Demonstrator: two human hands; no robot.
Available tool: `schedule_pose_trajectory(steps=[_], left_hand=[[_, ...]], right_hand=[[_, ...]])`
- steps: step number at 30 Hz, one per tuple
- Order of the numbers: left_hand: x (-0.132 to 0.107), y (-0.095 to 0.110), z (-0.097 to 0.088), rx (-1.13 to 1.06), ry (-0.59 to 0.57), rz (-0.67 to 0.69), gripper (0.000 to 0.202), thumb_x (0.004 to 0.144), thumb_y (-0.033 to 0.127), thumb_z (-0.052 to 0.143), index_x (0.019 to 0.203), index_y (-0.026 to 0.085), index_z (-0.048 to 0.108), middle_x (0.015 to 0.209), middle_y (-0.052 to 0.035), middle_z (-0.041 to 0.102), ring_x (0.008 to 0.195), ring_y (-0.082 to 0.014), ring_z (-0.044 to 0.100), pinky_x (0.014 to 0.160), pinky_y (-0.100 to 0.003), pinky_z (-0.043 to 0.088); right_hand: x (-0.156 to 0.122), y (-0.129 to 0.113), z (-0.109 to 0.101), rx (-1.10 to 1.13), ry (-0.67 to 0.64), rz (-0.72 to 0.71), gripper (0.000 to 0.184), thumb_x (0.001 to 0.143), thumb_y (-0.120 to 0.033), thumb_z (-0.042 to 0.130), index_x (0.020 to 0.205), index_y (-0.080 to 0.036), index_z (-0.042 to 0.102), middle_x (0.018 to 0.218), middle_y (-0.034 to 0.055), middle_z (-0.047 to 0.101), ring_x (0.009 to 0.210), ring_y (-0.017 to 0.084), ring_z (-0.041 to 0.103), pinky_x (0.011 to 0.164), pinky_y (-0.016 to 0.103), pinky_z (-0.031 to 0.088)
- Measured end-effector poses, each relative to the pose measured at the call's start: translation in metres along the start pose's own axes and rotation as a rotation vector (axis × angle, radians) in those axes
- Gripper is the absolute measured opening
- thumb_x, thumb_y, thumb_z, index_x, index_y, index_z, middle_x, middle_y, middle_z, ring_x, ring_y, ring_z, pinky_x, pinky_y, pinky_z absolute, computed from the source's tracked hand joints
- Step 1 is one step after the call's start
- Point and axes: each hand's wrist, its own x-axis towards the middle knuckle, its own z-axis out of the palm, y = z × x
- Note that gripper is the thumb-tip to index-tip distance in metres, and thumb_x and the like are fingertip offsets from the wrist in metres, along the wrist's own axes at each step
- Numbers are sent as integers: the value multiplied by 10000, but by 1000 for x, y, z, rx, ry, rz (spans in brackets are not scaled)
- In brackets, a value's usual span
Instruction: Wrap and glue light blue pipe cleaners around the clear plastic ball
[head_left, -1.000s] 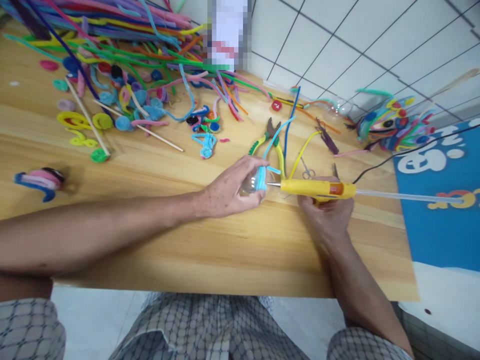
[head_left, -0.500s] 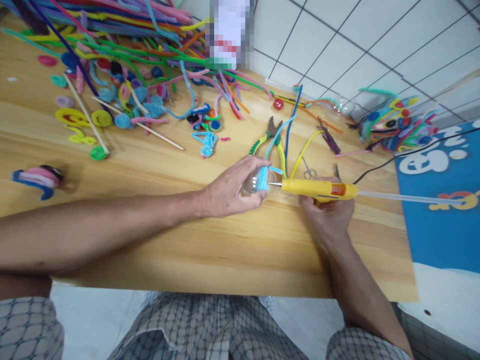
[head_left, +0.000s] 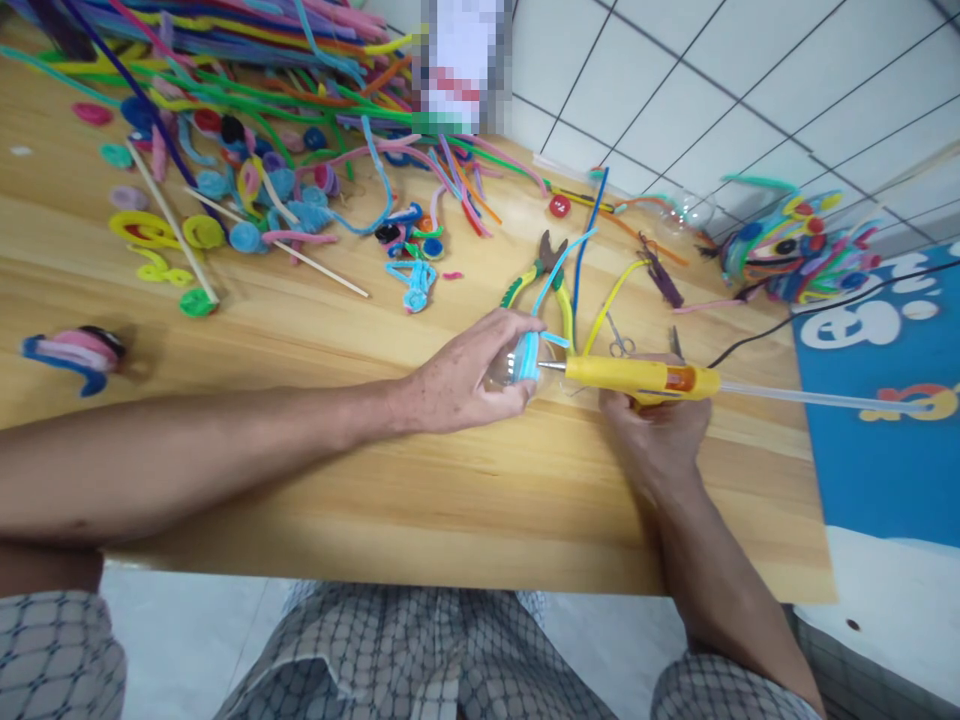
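My left hand (head_left: 469, 378) is closed around a small clear ball wrapped with a light blue pipe cleaner (head_left: 523, 356), held just above the wooden table (head_left: 450, 500). My right hand (head_left: 658, 425) grips a yellow glue gun (head_left: 637, 378) from below. The gun's metal tip points left and touches the blue wrap. A clear glue stick (head_left: 810, 398) sticks out of the gun's back end to the right.
Green-handled pliers (head_left: 541, 280), small scissors (head_left: 616, 344) and loose pipe cleaners lie just behind the hands. A large heap of coloured pipe cleaners (head_left: 225, 70) and coiled pieces fills the far left. A black cord (head_left: 825, 300) runs right. A blue mat (head_left: 885, 420) adjoins the table's right edge.
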Motion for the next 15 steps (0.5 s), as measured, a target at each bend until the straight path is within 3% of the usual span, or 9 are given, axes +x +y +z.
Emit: schedule_pose_trajectory(steps=[15], left_hand=[[1,1,0,-24,4,5,545,942,262,722,1469,212,594,1418,-160,729,1275,-299,740,1082,-468,660]], right_hand=[[-3,6,-1,-5,28,49,342,667,-129,793,977,-242,703,864,-6,731,733,211,703,692,378,649]])
